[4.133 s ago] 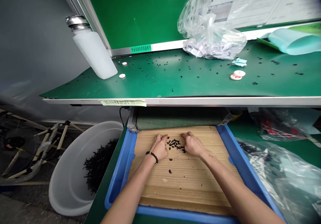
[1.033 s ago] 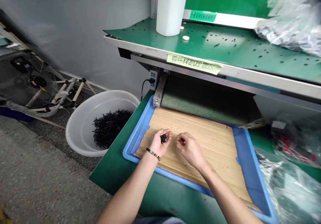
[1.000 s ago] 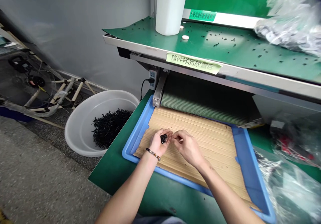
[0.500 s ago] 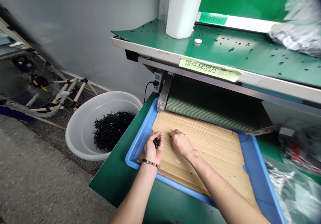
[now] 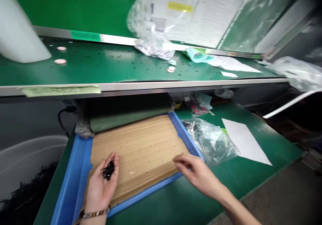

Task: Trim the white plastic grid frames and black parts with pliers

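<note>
A small heap of black parts (image 5: 108, 170) lies in the cupped palm of my left hand (image 5: 102, 181), its fingers curled up around them. That hand is over the left front part of a corrugated cardboard sheet (image 5: 141, 141), which lines a blue tray (image 5: 148, 186). My right hand (image 5: 196, 173) hovers by the tray's right front corner. Its fingers and thumb are closed in a pinch, and whatever may be between them is too small to make out. A few tiny dark bits are scattered on the cardboard.
A ribbed green conveyor belt (image 5: 130, 117) ends above the tray's back edge. Over it runs a green shelf (image 5: 113, 70) strewn with black bits. Right of the tray lie a clear plastic bag (image 5: 213, 142) and white paper (image 5: 246, 142). A white tub (image 5: 15, 158) of black pieces stands at left.
The view has swung right, bringing the bag and paper further in. My right hand has moved from the cardboard's left part to the tray's right front corner. My left hand still cups the black parts.
</note>
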